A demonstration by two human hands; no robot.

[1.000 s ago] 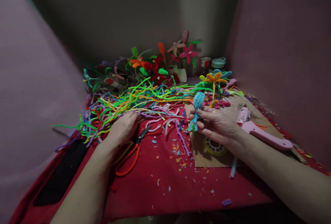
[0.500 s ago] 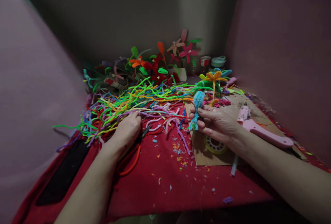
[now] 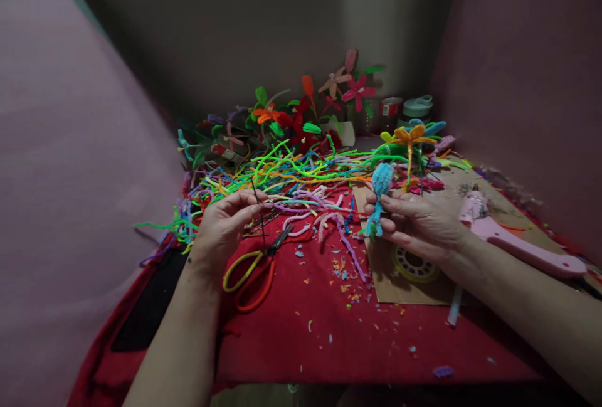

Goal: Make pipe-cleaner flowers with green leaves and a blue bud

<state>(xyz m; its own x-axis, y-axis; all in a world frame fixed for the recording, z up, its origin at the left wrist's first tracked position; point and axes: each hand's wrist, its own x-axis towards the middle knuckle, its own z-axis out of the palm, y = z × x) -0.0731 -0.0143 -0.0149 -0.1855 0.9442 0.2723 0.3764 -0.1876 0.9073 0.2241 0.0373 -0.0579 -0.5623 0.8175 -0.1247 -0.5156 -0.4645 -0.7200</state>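
My left hand [image 3: 224, 226] is raised just above the red cloth, its fingers pinched on a thin dark wire [image 3: 258, 209] that stands nearly upright. Below it lie scissors [image 3: 254, 268] with yellow and orange handles. My right hand [image 3: 418, 222] is closed on a light blue pipe-cleaner bud [image 3: 380, 189], gripped at its lower end over a piece of cardboard [image 3: 409, 281].
A heap of loose pipe cleaners [image 3: 282, 178] in many colours spreads across the middle. Finished pipe-cleaner flowers [image 3: 329, 96] and jars [image 3: 404, 109] stand at the back. A pink glue gun [image 3: 512, 241] lies at the right, a tape roll [image 3: 414, 264] under my right wrist. Walls close in on both sides.
My left hand has lifted off the pile beside the scissors and now pinches a thin wire. The scissors' handles are uncovered. The right hand keeps its hold on the blue bud.
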